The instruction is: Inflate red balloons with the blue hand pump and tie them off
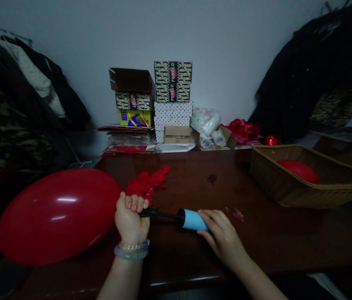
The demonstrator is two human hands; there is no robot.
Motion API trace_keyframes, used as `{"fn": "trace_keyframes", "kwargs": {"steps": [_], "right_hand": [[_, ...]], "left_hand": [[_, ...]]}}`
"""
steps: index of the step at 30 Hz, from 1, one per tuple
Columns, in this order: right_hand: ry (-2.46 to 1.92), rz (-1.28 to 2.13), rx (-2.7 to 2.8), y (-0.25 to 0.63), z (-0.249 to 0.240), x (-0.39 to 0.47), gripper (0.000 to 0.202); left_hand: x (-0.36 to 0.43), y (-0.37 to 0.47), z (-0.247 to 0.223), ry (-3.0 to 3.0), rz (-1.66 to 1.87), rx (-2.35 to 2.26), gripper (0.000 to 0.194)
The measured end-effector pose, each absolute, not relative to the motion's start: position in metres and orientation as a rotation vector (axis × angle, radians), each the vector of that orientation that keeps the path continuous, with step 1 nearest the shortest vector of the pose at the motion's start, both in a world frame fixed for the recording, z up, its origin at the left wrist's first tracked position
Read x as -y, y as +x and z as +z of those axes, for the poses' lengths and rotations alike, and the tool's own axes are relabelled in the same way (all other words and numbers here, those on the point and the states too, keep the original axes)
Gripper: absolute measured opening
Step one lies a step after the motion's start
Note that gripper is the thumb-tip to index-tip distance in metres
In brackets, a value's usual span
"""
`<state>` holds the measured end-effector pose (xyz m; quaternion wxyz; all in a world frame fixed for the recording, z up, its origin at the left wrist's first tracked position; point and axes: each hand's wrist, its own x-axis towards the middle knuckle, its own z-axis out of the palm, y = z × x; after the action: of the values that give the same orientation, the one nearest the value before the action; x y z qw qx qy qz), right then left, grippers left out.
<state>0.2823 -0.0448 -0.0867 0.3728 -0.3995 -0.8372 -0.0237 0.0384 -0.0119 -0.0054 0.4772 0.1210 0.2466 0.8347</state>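
Observation:
A large inflated red balloon lies at the left over the dark wooden table. My left hand is closed around the balloon's neck where it meets the black nozzle of a hand pump. My right hand grips the pump's light blue barrel from the right. The pump lies level between the two hands, just above the table.
A heap of flat red balloons lies behind my left hand. Small coloured bands and a dark clip lie on the table. A wicker basket at right holds a red balloon. Stacked boxes line the wall.

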Motion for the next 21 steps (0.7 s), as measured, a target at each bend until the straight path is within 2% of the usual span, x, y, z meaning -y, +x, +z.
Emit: {"fn": "trace_keyframes", "kwargs": {"steps": [12, 21], "right_hand": [[-1.063, 0.047, 2.153, 0.254, -0.091, 0.055, 0.045], [-1.031, 0.091, 2.157, 0.25, -0.086, 0.05, 0.048]], "left_hand": [[0.012, 0.066, -0.025, 0.31, 1.884, -0.636, 0.044], [0.014, 0.047, -0.012, 0.377, 1.93, -0.64, 0.043]]}}
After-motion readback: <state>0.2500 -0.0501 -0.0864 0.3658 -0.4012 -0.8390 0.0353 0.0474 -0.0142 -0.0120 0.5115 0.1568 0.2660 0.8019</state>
